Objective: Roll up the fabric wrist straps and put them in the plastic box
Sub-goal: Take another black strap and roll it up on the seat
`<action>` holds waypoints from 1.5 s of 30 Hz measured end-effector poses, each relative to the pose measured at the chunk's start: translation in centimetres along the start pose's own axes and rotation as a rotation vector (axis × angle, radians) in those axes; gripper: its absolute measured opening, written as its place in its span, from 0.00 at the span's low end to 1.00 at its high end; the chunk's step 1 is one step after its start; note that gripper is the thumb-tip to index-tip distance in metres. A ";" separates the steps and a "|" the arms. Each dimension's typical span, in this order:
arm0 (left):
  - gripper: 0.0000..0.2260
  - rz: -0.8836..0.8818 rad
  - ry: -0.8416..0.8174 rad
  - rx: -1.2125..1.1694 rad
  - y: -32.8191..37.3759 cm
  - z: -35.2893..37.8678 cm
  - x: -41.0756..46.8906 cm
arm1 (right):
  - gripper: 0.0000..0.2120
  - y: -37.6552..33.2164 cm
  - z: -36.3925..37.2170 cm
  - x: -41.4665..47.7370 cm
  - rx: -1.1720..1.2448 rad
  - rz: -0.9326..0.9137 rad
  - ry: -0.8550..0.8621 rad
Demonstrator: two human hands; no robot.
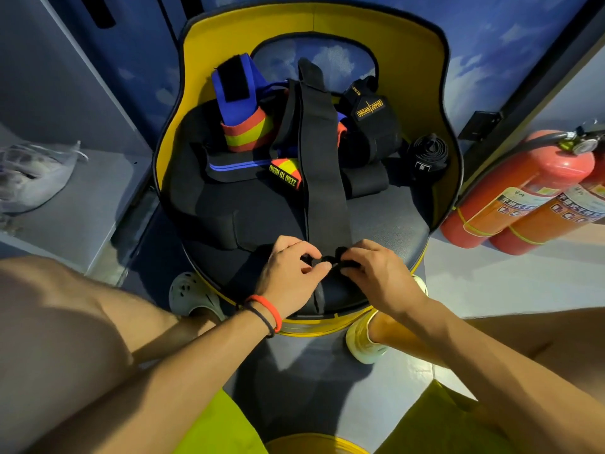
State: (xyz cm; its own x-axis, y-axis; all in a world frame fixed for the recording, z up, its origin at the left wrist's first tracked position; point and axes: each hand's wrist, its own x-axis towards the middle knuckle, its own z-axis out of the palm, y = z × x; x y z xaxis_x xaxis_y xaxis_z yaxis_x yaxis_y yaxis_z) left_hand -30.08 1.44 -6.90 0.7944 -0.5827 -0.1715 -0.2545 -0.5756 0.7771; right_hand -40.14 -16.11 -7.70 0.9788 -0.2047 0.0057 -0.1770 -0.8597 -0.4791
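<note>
A long black fabric strap (322, 178) lies stretched away from me across the black seat of a yellow chair (402, 221). My left hand (289, 273) and my right hand (376, 270) both pinch its near end, which is curled into a small tight roll between the fingertips. Behind it lies a pile of straps: a blue one with red and yellow bands (240, 109), a red-yellow "ZERO TO HERO" one (284, 173), a black "SHARP SWORD" one (371, 116), and a rolled black strap (425, 155) at the right. No plastic box is in view.
The chair's yellow backrest (314, 21) curves round the far side. Two red fire extinguishers (523, 191) lie on the floor to the right. A clear plastic bag (32, 172) rests on a grey ledge at left. My feet in pale shoes (193, 296) stand beneath the seat.
</note>
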 end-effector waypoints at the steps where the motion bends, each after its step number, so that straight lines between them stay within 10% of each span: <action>1: 0.07 0.082 0.001 0.040 -0.1 0.1 -0.2 | 0.09 0.2 0.0 0.1 0.017 0.026 -0.010; 8: 0.02 0.088 0.027 0.128 0.4 0.2 0.5 | 0.10 0.7 -0.6 0.8 0.129 0.051 -0.048; 16: 0.02 0.047 -0.004 0.224 1.0 0.5 2.1 | 0.12 1.1 0.2 -0.8 -0.336 -0.281 0.106; 25: 0.05 0.297 -0.021 0.276 -0.3 0.2 1.5 | 0.09 0.7 -0.5 0.9 -0.150 -0.144 0.058; 36: 0.03 -0.145 0.007 -0.035 0.5 -0.5 3.4 | 0.06 0.6 -0.5 2.6 -0.082 -0.034 0.085; 45: 0.02 -0.031 0.080 0.160 0.6 0.3 3.8 | 0.16 1.3 0.2 1.0 -0.315 -0.172 0.065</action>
State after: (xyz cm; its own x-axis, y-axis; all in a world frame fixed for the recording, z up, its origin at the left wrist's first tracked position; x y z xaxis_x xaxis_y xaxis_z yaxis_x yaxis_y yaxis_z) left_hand -27.36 -1.28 -7.27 0.8427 -0.5197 -0.1403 -0.3089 -0.6802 0.6648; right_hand -39.37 -17.39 -8.48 0.9903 -0.0648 0.1230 -0.0430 -0.9841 -0.1723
